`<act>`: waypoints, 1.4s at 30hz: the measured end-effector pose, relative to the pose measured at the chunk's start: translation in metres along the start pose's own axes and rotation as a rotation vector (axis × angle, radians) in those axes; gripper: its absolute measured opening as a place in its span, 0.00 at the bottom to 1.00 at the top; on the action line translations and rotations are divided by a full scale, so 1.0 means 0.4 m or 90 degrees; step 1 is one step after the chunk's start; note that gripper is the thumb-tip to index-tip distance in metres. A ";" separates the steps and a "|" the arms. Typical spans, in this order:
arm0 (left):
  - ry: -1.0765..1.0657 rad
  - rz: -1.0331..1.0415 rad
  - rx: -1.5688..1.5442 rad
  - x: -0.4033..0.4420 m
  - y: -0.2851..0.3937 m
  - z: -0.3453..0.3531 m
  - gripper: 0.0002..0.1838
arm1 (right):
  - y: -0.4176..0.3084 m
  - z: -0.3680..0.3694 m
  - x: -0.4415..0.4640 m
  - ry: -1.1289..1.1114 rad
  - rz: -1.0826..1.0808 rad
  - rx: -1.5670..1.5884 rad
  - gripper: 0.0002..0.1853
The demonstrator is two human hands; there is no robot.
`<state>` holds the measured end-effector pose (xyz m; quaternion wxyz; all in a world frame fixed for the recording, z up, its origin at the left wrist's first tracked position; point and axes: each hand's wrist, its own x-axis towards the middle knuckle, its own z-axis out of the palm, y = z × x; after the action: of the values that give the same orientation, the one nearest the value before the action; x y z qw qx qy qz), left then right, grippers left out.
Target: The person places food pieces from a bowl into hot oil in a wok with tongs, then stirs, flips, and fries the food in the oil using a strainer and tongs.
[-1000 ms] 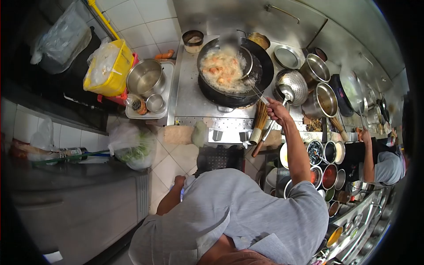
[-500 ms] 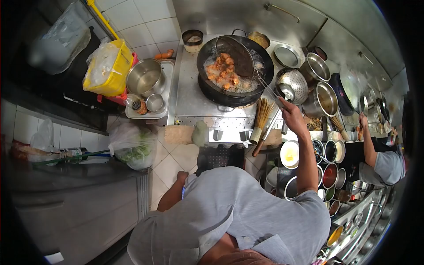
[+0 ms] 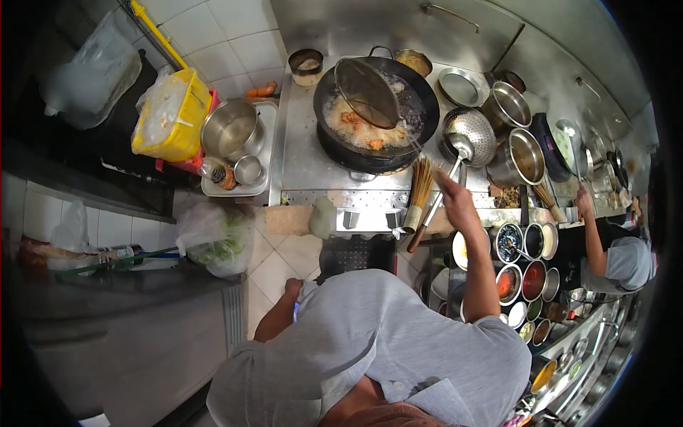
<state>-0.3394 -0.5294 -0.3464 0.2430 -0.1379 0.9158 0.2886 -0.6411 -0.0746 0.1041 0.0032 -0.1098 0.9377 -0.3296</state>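
Observation:
My right hand (image 3: 457, 201) is closed around the handle of a mesh skimmer (image 3: 366, 91), whose handle is smeared by motion. The skimmer is tilted over a black wok (image 3: 327, 142) of bubbling oil. Browned fried pieces (image 3: 375, 144) show in the foam below its mesh; others are hidden behind it. Close to my right hand, a metal ladle (image 3: 461, 147) leans in a perforated colander (image 3: 480, 135). A bamboo brush (image 3: 420, 188) lies left of the hand. My left hand (image 3: 293, 287) hangs low beside my shirt, away from the stove, its fingers too indistinct to read.
Steel pots (image 3: 518, 160) stand right of the wok, and several sauce containers (image 3: 535, 279) sit nearer me. A co-worker (image 3: 617, 263) works at the far right. On the left are a steel pot (image 3: 231, 132), a yellow bin (image 3: 181, 124) and a bag of greens (image 3: 220, 242).
The skimmer has moved left and now covers most of the fried pieces, with thicker foam around them. My right hand has shifted slightly left and towards me. My left hand stays put.

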 end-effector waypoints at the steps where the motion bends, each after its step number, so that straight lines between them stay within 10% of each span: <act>1: 0.006 -0.068 -0.046 0.005 0.004 0.008 0.21 | -0.017 0.027 0.014 -0.023 0.065 0.008 0.25; 15: -0.020 -0.273 -0.224 -0.009 0.069 -0.071 0.15 | -0.113 0.102 -0.034 -0.005 0.111 -0.104 0.33; 20: 0.007 0.189 0.188 -0.007 0.027 -0.034 0.20 | -0.097 0.115 0.039 0.008 0.115 -0.115 0.35; 22: -0.132 -0.092 0.022 -0.005 0.019 -0.057 0.21 | -0.112 0.095 0.011 0.032 0.092 -0.086 0.36; 26: -0.150 0.203 0.160 0.032 0.030 -0.103 0.22 | -0.151 0.045 -0.093 -0.006 0.148 -0.071 0.21; 30: -0.219 0.085 0.097 0.127 0.122 -0.131 0.20 | -0.075 0.101 -0.126 -0.023 0.061 -0.070 0.35; 42: -0.261 0.045 0.062 0.244 0.242 -0.148 0.14 | -0.081 0.096 -0.138 0.072 0.063 -0.084 0.29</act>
<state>-0.4814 -0.4985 -0.3106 0.4202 -0.0319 0.8643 0.2747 -0.5776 -0.1114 0.0903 -0.0407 -0.0446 0.9603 -0.2725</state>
